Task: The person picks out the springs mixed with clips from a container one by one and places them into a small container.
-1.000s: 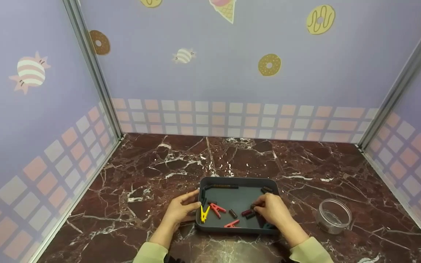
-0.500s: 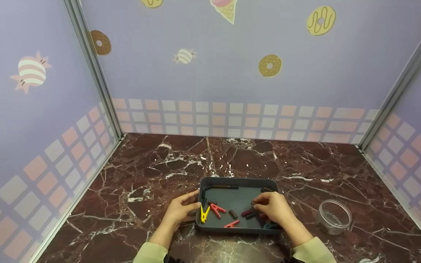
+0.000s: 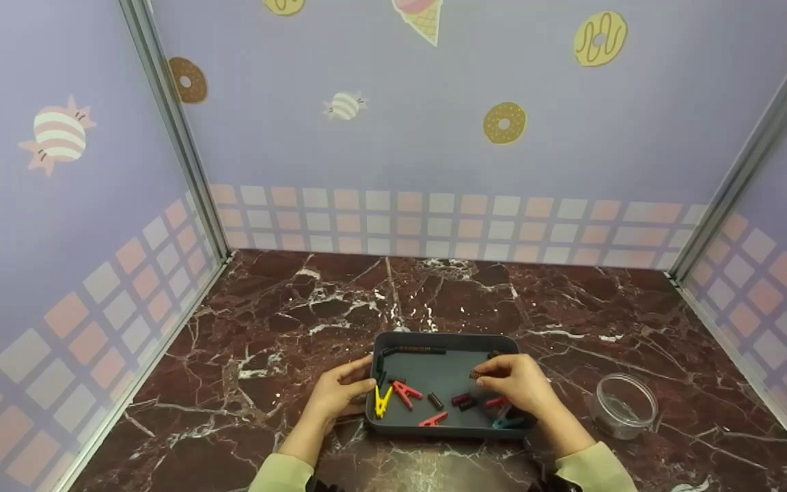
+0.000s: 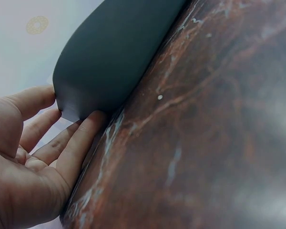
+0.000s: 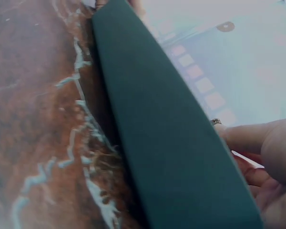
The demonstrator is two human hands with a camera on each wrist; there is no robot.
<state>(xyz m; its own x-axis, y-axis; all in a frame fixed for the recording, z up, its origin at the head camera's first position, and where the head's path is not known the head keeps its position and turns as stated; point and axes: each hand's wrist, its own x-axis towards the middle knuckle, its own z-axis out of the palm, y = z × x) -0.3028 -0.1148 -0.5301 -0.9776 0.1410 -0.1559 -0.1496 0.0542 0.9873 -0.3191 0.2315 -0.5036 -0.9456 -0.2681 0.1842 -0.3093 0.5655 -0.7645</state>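
Observation:
In the head view my right hand (image 3: 516, 384) pinches a small brown spring (image 3: 474, 374) between thumb and fingers, over the right half of a dark grey tray (image 3: 448, 432). The right wrist view shows the spring (image 5: 216, 121) just past the tray's rim. My left hand (image 3: 339, 391) rests against the tray's left side, its fairly straight fingers touching the outer wall. Inside the tray lie a yellow clip (image 3: 382, 401), red clips (image 3: 406, 393) and a blue-green clip (image 3: 507, 423) partly under my right wrist. Dark and dark-red spring-like cylinders (image 3: 462, 398) lie among them.
More dark and brown cylinders (image 3: 421, 350) line the tray's far wall. A clear round tub (image 3: 624, 404) stands right of the tray on the dark red marbled tabletop (image 3: 284, 307). Patterned panels (image 3: 393, 150) enclose the back and sides.
My right hand has lifted the spring off the lower right group and drawn back slightly right and away, uncovering the red and blue-green clips. My left hand has stayed in place.

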